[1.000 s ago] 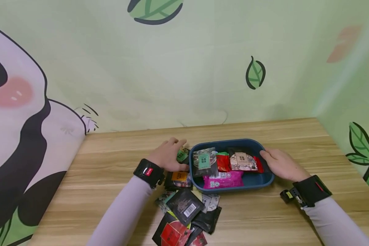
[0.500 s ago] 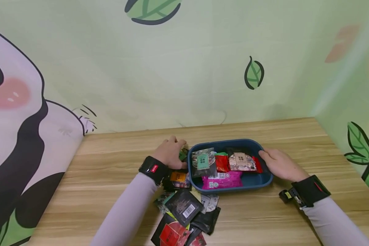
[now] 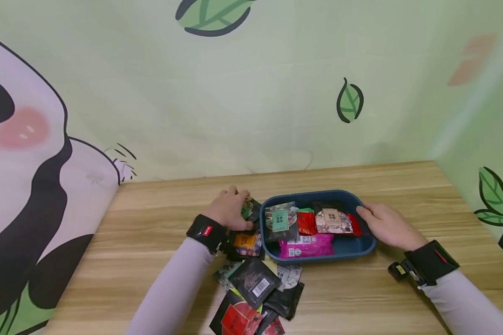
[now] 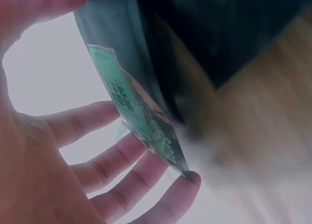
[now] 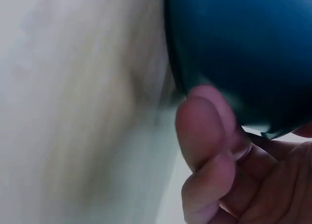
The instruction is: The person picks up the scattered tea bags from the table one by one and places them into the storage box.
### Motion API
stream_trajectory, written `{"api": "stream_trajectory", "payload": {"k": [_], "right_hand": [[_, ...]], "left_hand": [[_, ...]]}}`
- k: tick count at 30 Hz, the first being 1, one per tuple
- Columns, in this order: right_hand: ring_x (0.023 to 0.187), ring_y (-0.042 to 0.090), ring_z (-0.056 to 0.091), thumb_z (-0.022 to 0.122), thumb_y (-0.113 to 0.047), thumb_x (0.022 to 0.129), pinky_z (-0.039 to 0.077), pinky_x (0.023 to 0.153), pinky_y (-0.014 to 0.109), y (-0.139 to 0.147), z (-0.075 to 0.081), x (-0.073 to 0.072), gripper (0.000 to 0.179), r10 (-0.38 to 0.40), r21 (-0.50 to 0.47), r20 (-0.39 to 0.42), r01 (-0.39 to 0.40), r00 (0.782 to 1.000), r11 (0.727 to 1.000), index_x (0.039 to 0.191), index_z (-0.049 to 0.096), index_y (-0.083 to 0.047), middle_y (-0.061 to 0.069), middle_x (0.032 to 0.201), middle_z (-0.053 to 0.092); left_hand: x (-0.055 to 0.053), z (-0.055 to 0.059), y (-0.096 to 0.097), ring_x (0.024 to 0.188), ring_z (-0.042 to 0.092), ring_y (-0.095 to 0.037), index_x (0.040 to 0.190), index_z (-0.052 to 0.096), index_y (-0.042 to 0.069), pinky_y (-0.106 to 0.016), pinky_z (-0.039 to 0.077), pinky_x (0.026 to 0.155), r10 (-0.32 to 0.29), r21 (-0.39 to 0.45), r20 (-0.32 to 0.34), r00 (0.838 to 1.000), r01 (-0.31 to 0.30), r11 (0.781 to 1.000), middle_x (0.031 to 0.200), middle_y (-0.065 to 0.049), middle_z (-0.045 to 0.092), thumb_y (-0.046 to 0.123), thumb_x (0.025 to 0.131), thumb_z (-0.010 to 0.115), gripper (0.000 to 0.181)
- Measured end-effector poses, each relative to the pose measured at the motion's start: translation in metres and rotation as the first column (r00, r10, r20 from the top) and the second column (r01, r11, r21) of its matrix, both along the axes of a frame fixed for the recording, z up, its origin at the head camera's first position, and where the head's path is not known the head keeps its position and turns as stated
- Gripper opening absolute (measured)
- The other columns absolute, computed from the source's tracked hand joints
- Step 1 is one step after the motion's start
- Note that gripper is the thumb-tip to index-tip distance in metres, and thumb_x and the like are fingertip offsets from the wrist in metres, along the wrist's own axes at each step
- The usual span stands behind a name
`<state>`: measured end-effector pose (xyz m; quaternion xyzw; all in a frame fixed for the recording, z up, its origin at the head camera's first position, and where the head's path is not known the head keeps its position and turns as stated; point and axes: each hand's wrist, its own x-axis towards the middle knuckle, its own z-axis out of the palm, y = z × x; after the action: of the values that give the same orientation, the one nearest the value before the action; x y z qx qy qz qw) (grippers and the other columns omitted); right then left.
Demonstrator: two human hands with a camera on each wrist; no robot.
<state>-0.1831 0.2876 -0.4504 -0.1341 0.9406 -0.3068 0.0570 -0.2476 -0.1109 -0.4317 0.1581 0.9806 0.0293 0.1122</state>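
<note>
Left of a dark blue plastic tub (image 3: pixel 347 245), my left hand (image 3: pixel 228 209) holds a black packet with a green label (image 4: pixel 119 85). Its fingertips lie along one edge and the thumb is at the other end. The hand partly hides this packet in the head view. At the tub's right end my right hand (image 3: pixel 391 225) grips the rim, thumb on top, with fingers curled at the outer wall in the right wrist view. Inside the tub are a packet with a mint label (image 3: pixel 280 221), a red packet (image 3: pixel 306 223), a packet with a beige label (image 3: pixel 333 221) and a magenta one (image 3: pixel 308 245).
A loose pile of several flat packets (image 3: pixel 253 281) lies in front of the tub. A black packet with an orange label (image 3: pixel 246 242) lies between the pile and my left hand. The wooden table (image 3: pixel 348 298) ends at a printed wall sheet (image 3: pixel 272 107) behind.
My left hand stays beside the tub, its wrist turned slightly, and more of the green-labelled packet shows past its fingers. The right hand keeps its grip on the tub.
</note>
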Motion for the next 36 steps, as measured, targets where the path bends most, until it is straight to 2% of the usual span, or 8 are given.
{"api": "stream_trajectory", "payload": {"k": [5, 10, 14, 17, 19, 24, 30, 36], "right_hand": [[0.126, 0.045, 0.051, 0.031, -0.042, 0.106, 0.041, 0.100, 0.058, 0.003, -0.004, 0.006, 0.067, -0.005, -0.025, -0.023, 0.004, 1.000, 1.000, 0.143, 0.046, 0.012, 0.031, 0.135, 0.055], [0.122, 0.040, 0.055, 0.030, -0.043, 0.106, 0.044, 0.097, 0.055, 0.003, -0.006, 0.008, 0.068, -0.004, -0.057, -0.044, 0.001, 0.999, 0.998, 0.144, 0.046, 0.010, 0.029, 0.133, 0.057], [0.106, 0.031, 0.060, 0.031, -0.042, 0.106, 0.047, 0.091, 0.049, 0.002, -0.007, 0.009, 0.063, -0.003, -0.062, -0.067, -0.001, 0.998, 0.998, 0.139, 0.052, 0.007, 0.023, 0.118, 0.064], [0.106, 0.030, 0.061, 0.032, -0.042, 0.106, 0.047, 0.091, 0.049, 0.000, -0.007, 0.009, 0.062, 0.000, -0.071, -0.073, -0.005, 0.997, 0.997, 0.138, 0.053, 0.006, 0.022, 0.116, 0.065], [0.110, 0.031, 0.060, 0.031, -0.042, 0.106, 0.047, 0.093, 0.050, -0.001, -0.007, 0.009, 0.063, 0.003, -0.074, -0.074, -0.009, 0.997, 0.997, 0.140, 0.052, 0.007, 0.021, 0.120, 0.064], [0.096, 0.024, 0.059, 0.031, -0.042, 0.106, 0.046, 0.085, 0.044, -0.002, -0.007, 0.008, 0.061, 0.012, -0.066, -0.073, -0.017, 0.997, 0.998, 0.138, 0.054, 0.006, 0.016, 0.111, 0.066], [0.118, 0.035, 0.058, 0.030, -0.042, 0.106, 0.045, 0.096, 0.053, -0.001, -0.007, 0.007, 0.064, 0.010, -0.065, -0.066, -0.014, 0.998, 0.998, 0.141, 0.050, 0.008, 0.025, 0.129, 0.061], [0.119, 0.037, 0.057, 0.031, -0.041, 0.106, 0.045, 0.097, 0.054, 0.003, -0.009, 0.007, 0.064, 0.007, -0.054, -0.066, -0.010, 0.998, 0.998, 0.140, 0.050, 0.009, 0.026, 0.129, 0.060]], "left_hand": [[0.004, 0.010, -0.006, 0.127, 0.046, -0.034, 0.155, 0.039, 0.016, -0.049, 0.044, 0.099, -0.036, 0.057, -0.050, 0.998, 0.039, 0.998, 0.147, -0.015, 0.042, 0.056, 0.071, 0.073, 0.099], [0.011, 0.030, -0.004, 0.122, 0.049, -0.030, 0.152, 0.041, 0.006, -0.045, 0.045, 0.100, -0.102, 0.079, -0.168, 0.980, 0.117, 0.990, 0.143, -0.014, 0.045, 0.053, 0.069, 0.077, 0.102], [0.019, 0.048, 0.001, 0.121, 0.049, -0.032, 0.147, 0.045, 0.003, -0.043, 0.043, 0.102, -0.170, 0.022, -0.253, 0.952, 0.181, 0.983, 0.138, -0.015, 0.048, 0.055, 0.068, 0.077, 0.100], [0.023, 0.062, 0.004, 0.117, 0.048, -0.034, 0.145, 0.047, 0.002, -0.041, 0.044, 0.099, -0.201, -0.044, -0.287, 0.937, 0.196, 0.980, 0.135, -0.016, 0.050, 0.056, 0.067, 0.076, 0.100], [0.025, 0.069, 0.005, 0.114, 0.048, -0.033, 0.144, 0.048, 0.002, -0.041, 0.045, 0.095, -0.210, -0.076, -0.303, 0.929, 0.196, 0.978, 0.133, -0.016, 0.050, 0.057, 0.067, 0.077, 0.099], [0.028, 0.081, 0.013, 0.112, 0.048, -0.031, 0.147, 0.045, 0.004, -0.040, 0.047, 0.092, -0.231, -0.061, -0.320, 0.919, 0.223, 0.973, 0.132, -0.014, 0.049, 0.058, 0.068, 0.074, 0.100], [0.030, 0.082, 0.048, 0.108, 0.049, -0.022, 0.146, 0.046, 0.007, -0.033, 0.048, 0.089, -0.345, 0.025, -0.360, 0.867, 0.379, 0.925, 0.128, -0.009, 0.051, 0.057, 0.069, 0.072, 0.096], [0.029, 0.080, 0.095, 0.102, 0.045, -0.015, 0.145, 0.045, 0.010, -0.028, 0.047, 0.083, -0.438, 0.103, -0.285, 0.853, 0.481, 0.870, 0.127, -0.004, 0.049, 0.057, 0.068, 0.072, 0.095]]}}
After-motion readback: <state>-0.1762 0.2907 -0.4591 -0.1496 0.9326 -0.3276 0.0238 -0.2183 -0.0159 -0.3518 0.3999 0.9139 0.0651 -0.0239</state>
